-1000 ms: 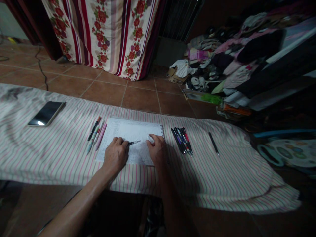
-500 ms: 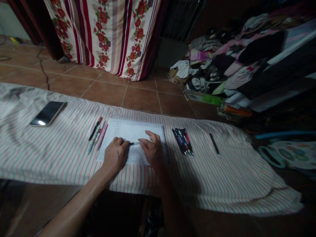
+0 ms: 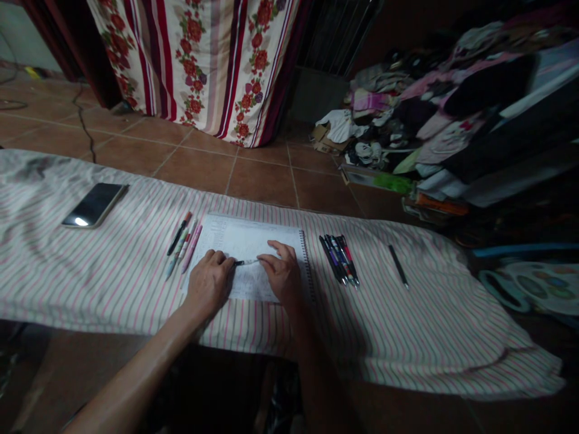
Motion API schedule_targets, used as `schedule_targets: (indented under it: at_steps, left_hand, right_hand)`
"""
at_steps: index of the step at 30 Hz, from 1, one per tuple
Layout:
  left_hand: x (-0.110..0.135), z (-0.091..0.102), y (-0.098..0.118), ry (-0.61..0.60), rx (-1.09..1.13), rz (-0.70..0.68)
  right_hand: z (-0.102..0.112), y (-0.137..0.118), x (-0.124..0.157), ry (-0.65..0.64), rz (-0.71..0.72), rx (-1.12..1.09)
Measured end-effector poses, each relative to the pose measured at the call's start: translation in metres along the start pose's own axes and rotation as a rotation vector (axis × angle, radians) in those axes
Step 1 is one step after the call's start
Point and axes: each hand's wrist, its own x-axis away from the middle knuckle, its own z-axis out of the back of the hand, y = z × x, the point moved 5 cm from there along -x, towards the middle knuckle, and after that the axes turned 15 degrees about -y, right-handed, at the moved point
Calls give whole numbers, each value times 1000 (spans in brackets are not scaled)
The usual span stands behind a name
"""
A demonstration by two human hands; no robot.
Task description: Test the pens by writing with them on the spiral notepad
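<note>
L hand is gripping the dark end of a pen, which is sitting nearly level above or on the spiral notebook, approx. mid-page. R hand is meeting the pale end w/ its fingertips; I can't tell from here if it's pinching or just touching. That's prob. the weak spot: if its hold is only light, the pen could be slipping free & rolling onto the striped cloth. Pushing sideways might be skidding the notebook too, b/c the cloth is looking loose. The bunched pens are lying near the R hand, so a careless swing could be scattering them. Dimness isn't helping aim, either.
</note>
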Motion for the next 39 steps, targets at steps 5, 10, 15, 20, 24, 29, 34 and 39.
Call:
schedule_targets:
  at_steps: [5, 10, 15, 20, 24, 29, 34, 39]
  left_hand:
    - [3, 0, -6, -3, -20, -5]
    - [5, -1, -15, 7, -31, -8]
    - [10, -1, -25, 9, -38, -1]
    - [16, 1, -32, -5, -45, 17]
    - [18, 1, -39, -10, -52, 24]
    - [20, 0, -46, -13, -24, 29]
    - [22, 0, -47, -9, -28, 27]
    - [23, 1, -47, -21, -37, 36]
  right_hand:
    - [-1, 3, 0, 8, 3, 21]
    - [-1, 5, 0, 16, -9, 51]
    - [0, 5, 0, 20, -9, 73]
    - [0, 7, -1, 31, -20, 84]
    - [-2, 7, -2, 21, -32, 84]
    - [-4, 6, -3, 22, -28, 78]
    - [-6, 4, -4, 18, -11, 81]
    - [-6, 2, -5, 18, -16, 97]
